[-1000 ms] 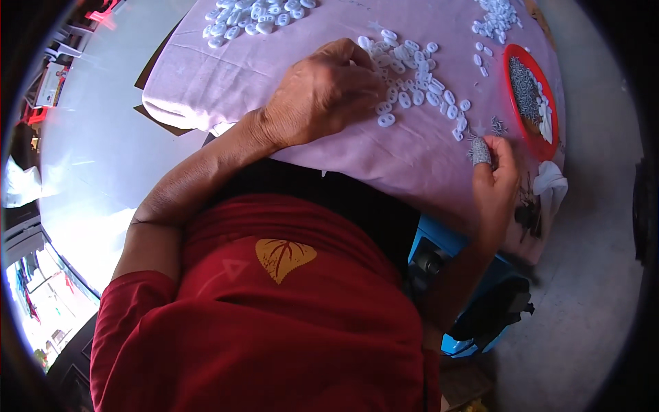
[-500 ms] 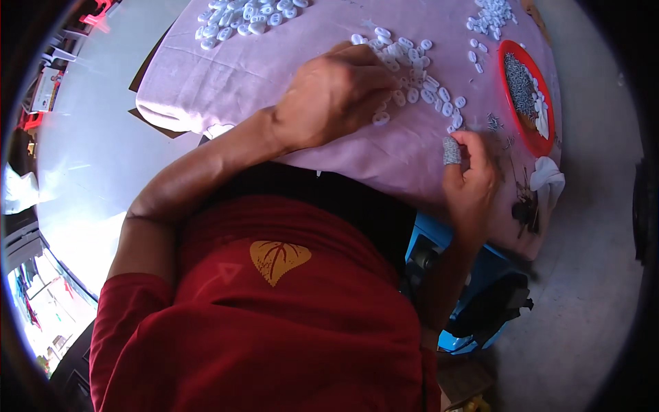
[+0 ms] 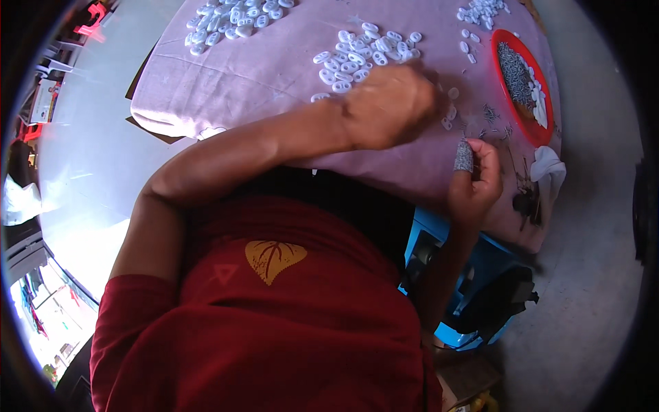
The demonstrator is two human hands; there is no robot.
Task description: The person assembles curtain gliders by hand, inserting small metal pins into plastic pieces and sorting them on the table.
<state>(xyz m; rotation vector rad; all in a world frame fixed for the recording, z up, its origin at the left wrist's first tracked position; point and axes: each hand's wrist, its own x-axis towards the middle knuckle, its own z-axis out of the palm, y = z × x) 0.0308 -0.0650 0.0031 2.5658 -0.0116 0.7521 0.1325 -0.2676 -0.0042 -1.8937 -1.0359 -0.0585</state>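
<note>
My left hand (image 3: 397, 106) hangs over the pink cloth, smeared by motion; its fingers are turned away and hidden. Just beyond it lies a pile of white oval pieces with two holes each (image 3: 353, 58). A few more white ovals show past its fingers. Lower right, my right hand (image 3: 477, 180) is closed in a pinch, its thumb wrapped in grey tape. Whatever sits between thumb and finger is too small to make out. Small grey screw-like metal pieces (image 3: 489, 113) lie scattered just beyond the right hand.
A red tray (image 3: 537, 139) holds many grey metal pieces and some white ones. White ovals (image 3: 233, 17) are heaped far left, smaller white pieces (image 3: 482, 12) far right. Thin dark tools (image 3: 525, 199) and a white cloth (image 3: 548, 168) lie at the table's right edge.
My left hand has moved right, away from the white pile and toward my right hand. The right hand has shifted slightly right and nearer, still pinched.
</note>
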